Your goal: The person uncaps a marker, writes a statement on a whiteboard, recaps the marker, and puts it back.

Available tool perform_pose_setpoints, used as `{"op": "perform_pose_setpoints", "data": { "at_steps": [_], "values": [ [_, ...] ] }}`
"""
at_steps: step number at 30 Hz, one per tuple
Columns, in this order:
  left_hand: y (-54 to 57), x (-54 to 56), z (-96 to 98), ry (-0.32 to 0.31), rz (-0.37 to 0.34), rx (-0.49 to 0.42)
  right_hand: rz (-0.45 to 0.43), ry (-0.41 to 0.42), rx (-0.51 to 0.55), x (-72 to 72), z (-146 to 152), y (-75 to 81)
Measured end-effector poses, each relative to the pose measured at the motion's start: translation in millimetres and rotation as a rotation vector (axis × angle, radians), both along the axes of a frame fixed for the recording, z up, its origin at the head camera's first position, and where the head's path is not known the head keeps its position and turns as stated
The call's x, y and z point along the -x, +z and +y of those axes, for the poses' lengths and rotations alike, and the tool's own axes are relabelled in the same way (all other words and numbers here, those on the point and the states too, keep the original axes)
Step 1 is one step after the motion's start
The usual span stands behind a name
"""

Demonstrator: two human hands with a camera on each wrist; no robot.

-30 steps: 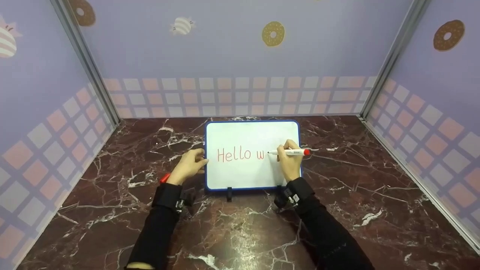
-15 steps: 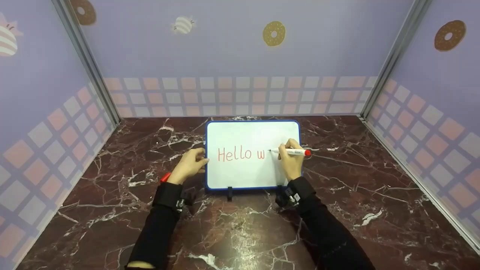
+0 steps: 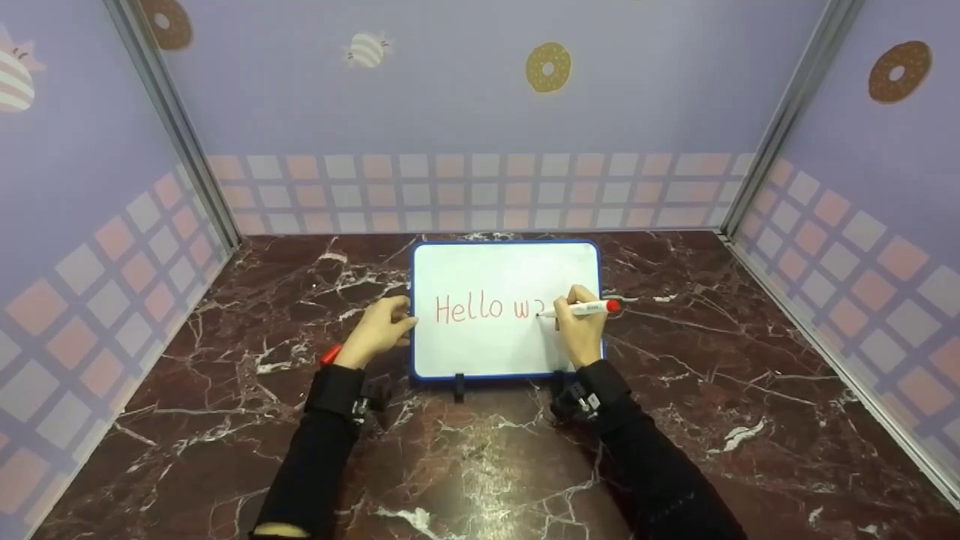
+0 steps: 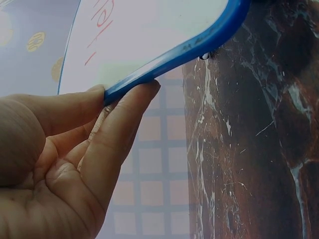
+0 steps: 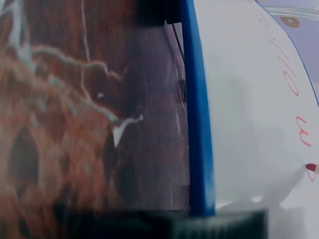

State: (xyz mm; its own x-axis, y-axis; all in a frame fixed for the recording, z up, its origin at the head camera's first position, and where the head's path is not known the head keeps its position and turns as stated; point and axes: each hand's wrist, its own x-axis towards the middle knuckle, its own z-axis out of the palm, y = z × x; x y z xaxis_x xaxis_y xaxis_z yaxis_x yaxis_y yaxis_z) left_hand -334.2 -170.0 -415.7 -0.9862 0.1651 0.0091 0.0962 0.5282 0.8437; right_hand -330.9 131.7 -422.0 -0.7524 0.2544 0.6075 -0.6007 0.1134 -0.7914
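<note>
A small whiteboard [image 3: 487,337] with a blue frame lies on the marble table, with "Hello w" and a fresh curved stroke in red on it. My right hand [image 3: 581,330] grips a white marker with a red end [image 3: 589,307], its tip on the board just right of the "w". The marker tip [image 5: 311,168] shows at the edge of the right wrist view. My left hand [image 3: 379,330] holds the board's left edge, thumb and fingers pinching the blue frame [image 4: 164,62].
A red object [image 3: 330,354] pokes out beside my left wrist on the dark marble table [image 3: 750,360]. A black clip [image 3: 458,388] sits at the board's near edge. Patterned walls close in the left, back and right sides.
The right hand moved the marker down and slightly left, leaving a new curved red stroke after the "w". The left hand stayed on the board's edge.
</note>
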Motion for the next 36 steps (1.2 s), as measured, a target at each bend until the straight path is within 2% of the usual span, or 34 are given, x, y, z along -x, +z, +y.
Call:
{"op": "perform_pose_setpoints", "data": {
  "at_steps": [5, 7, 11, 15, 20, 24, 36],
  "values": [
    [0.3, -0.9, 0.7, -0.007, 0.009, -0.015, -0.014, 0.017, 0.02, 0.9, -3.4, 2.1],
    [1.0, -1.4, 0.9, -0.008, 0.008, -0.019, -0.008, -0.001, 0.014, 2.1, -4.2, 3.1],
    [2.5, -2.2, 0.9, -0.008, -0.002, -0.011, 0.018, -0.02, 0.031, 4.7, -4.4, 4.8],
    [2.4, -1.4, 0.6, -0.012, -0.003, 0.012, 0.024, 0.0, 0.071, 6.4, -4.0, 5.0],
    [0.5, -0.8, 0.4, -0.003, -0.003, 0.013, 0.001, 0.002, 0.096, 5.5, -3.0, 4.7],
    [-0.1, -1.4, 0.1, -0.003, 0.001, 0.009, 0.016, -0.007, 0.117, 4.1, 0.2, 4.5],
    [0.2, -1.5, 0.8, 0.004, 0.009, 0.006, 0.016, -0.027, 0.118, 4.3, 9.0, 2.9]
  ]
}}
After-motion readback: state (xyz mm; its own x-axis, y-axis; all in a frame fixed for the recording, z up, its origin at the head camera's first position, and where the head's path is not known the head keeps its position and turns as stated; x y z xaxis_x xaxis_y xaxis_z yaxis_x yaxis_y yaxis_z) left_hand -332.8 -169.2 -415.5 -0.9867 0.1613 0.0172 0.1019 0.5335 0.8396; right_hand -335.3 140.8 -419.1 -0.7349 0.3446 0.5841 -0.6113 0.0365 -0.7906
